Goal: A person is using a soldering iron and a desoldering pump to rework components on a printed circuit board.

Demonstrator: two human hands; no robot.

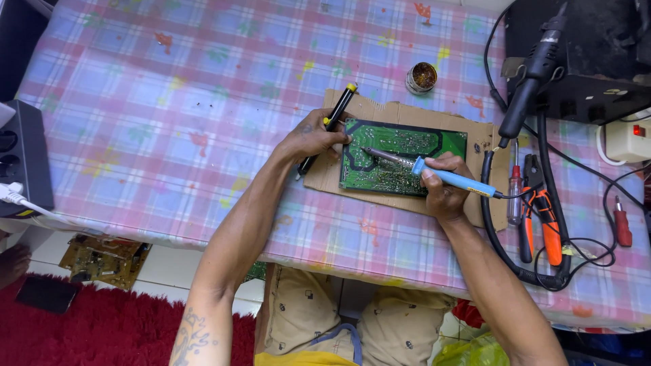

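Bench [169, 102] covered with pink-blue checked cloth, wide and bare on the left half. Below its near edge: white floor, red rug [88, 332], a loose board [102, 259]. Circuit board [400, 157] lying flat on cardboard [400, 112] near the middle. Left hand [313, 135] at the board's left edge, fingers closed on a black pump [337, 116]. Right hand [444, 186] gripping a blue iron [444, 175], tip on the board. Crowded right side: pliers [542, 217], cables, black station [583, 61]. Flux tin [421, 77] behind the cardboard.
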